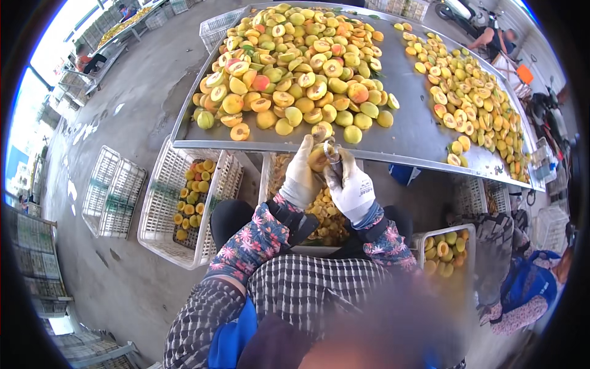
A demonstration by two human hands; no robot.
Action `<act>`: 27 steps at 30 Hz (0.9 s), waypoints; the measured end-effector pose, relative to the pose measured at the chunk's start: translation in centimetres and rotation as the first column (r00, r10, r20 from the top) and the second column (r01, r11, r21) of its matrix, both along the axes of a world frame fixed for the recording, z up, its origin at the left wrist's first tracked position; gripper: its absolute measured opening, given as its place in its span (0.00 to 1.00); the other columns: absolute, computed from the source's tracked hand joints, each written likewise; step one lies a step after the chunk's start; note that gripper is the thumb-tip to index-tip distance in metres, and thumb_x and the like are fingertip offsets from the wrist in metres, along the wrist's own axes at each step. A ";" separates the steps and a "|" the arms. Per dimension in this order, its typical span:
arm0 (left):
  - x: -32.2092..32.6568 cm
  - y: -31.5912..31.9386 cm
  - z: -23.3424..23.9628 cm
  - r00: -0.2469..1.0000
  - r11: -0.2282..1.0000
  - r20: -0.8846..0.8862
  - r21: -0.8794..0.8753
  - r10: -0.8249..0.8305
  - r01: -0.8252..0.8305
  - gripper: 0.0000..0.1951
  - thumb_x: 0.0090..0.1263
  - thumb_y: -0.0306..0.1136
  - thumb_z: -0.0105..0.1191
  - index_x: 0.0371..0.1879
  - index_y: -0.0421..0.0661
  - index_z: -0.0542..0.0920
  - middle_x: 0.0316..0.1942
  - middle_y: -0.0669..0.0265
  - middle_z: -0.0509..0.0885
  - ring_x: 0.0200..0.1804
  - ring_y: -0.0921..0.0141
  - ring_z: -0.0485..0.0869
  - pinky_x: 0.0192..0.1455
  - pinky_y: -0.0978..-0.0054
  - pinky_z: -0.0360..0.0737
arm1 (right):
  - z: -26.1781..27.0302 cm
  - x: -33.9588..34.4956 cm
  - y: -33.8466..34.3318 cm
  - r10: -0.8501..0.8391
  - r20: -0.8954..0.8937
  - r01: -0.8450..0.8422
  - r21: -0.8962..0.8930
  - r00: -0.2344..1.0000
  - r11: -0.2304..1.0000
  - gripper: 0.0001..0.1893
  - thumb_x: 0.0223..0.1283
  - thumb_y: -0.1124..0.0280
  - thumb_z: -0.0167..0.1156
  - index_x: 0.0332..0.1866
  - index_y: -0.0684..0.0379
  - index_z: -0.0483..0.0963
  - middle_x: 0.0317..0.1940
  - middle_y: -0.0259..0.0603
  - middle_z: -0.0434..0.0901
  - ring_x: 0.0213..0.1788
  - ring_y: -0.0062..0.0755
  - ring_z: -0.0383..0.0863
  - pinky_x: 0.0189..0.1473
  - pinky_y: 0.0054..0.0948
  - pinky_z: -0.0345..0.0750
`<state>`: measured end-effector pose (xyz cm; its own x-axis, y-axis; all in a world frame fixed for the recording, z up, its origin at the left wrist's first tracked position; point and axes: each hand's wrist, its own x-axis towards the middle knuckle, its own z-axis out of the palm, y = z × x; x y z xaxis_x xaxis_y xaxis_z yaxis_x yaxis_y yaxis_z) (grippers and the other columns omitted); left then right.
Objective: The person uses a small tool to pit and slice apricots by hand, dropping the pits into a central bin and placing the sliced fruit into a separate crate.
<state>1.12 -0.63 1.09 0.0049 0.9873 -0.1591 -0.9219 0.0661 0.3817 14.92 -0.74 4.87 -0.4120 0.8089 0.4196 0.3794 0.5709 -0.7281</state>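
My left hand [300, 177], in a white glove with stained fingertips, grips a yellow peach half [317, 158] near the table's front edge. My right hand [354, 188], gloved alike, holds a small metal pitting tool with a curved loop [330, 151] against that fruit. Its handle is mostly covered by my fingers. Just beyond my hands a large heap of halved yellow peaches [295, 69] lies on the metal table [276, 144], many with the cut face up. Beneath my hands, a crate between my knees holds yellow fruit pieces [322, 212].
A white plastic crate [159, 207] with peach halves stands at my left, beside nested crates [113, 193]. Another peach heap [470, 92] covers the table's right side. At my right are a fruit crate [445, 228] and a seated person in a blue garment [530, 281].
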 end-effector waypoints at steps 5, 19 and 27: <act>0.9 -0.8 0.9 1.000 0.999 0.025 -0.051 -0.003 0.004 0.25 0.75 0.52 0.41 0.56 0.43 0.73 0.46 0.64 0.81 0.47 0.67 0.78 0.54 0.67 0.75 | -0.5 -0.5 0.1 -0.003 -0.013 0.002 -0.076 1.000 0.997 0.22 0.61 0.70 0.59 0.60 0.60 0.66 0.36 0.56 0.80 0.39 0.57 0.82 0.39 0.39 0.78; -0.4 -0.2 -1.8 0.998 0.996 -0.001 -0.058 0.070 -0.070 0.22 0.75 0.52 0.42 0.51 0.43 0.74 0.45 0.62 0.81 0.47 0.67 0.80 0.53 0.68 0.76 | -2.1 -1.8 3.6 0.081 0.091 -0.073 -0.094 0.993 0.993 0.14 0.58 0.70 0.60 0.47 0.61 0.70 0.28 0.46 0.80 0.26 0.46 0.80 0.30 0.36 0.76; -0.8 -0.3 -0.3 0.982 0.985 0.120 -0.107 0.149 -0.136 0.19 0.72 0.51 0.50 0.46 0.46 0.74 0.47 0.60 0.81 0.52 0.59 0.80 0.55 0.59 0.78 | -1.6 -0.2 0.5 0.154 0.019 -0.144 -0.260 0.988 0.955 0.09 0.67 0.70 0.51 0.45 0.63 0.67 0.25 0.42 0.75 0.25 0.41 0.75 0.31 0.36 0.72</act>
